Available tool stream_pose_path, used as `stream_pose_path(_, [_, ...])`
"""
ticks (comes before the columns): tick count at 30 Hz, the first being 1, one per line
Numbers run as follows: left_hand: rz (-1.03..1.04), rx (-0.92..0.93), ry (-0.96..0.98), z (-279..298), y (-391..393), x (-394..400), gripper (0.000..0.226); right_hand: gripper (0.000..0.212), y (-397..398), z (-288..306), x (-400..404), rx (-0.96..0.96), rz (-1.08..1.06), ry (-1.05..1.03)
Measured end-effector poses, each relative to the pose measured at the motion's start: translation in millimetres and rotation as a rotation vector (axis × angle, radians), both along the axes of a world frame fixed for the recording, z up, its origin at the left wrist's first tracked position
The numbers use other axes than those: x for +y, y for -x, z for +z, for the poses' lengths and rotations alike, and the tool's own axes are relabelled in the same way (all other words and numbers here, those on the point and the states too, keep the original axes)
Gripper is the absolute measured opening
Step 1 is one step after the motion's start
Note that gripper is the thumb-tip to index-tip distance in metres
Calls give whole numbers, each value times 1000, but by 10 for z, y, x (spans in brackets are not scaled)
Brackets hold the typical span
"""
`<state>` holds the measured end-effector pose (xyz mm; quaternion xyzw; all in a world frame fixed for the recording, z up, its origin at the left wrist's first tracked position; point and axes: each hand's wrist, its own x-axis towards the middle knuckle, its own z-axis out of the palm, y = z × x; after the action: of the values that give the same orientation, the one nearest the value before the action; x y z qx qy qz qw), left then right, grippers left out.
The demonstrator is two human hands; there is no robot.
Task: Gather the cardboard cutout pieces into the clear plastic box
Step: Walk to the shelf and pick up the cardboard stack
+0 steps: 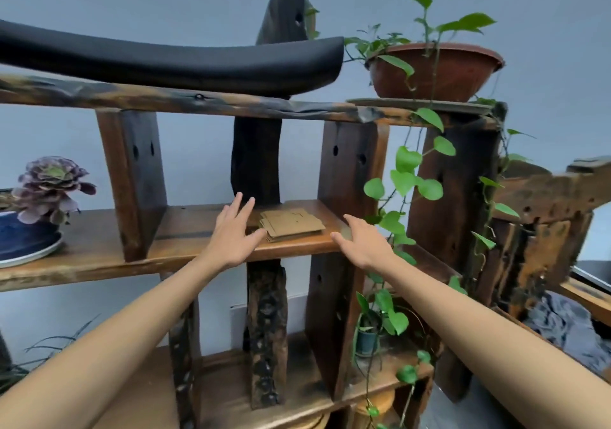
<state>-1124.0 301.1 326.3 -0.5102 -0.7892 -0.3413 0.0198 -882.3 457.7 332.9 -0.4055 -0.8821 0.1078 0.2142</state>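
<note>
A flat stack of brown cardboard cutout pieces [291, 224] lies on the middle wooden shelf [185, 230], between two dark uprights. My left hand [234, 230] hovers just left of the stack, fingers spread and empty. My right hand [362, 241] is at the shelf's front edge just right of the stack, also spread and empty. Neither hand touches the cardboard. No clear plastic box shows in this view.
A trailing green vine [406, 177] hangs from a brown pot [436, 69] right of the stack. A purple succulent in a blue pot [39, 210] stands at the far left. A black curved cushion [172, 58] rests on the top plank. Grey cloth [568, 329] lies lower right.
</note>
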Motion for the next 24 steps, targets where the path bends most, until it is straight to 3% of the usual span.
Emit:
stream_pose_path(6, [44, -880, -180, 355, 149, 309, 42, 68, 578, 172, 383, 64, -41, 220])
stream_pose_path(17, [81, -1068, 47, 256, 429, 722, 62, 46, 1085, -5, 833, 110, -91, 339])
stream_pose_path(24, [76, -1165, 50, 210, 524, 829, 66, 36, 1208, -91, 977, 158, -131, 327])
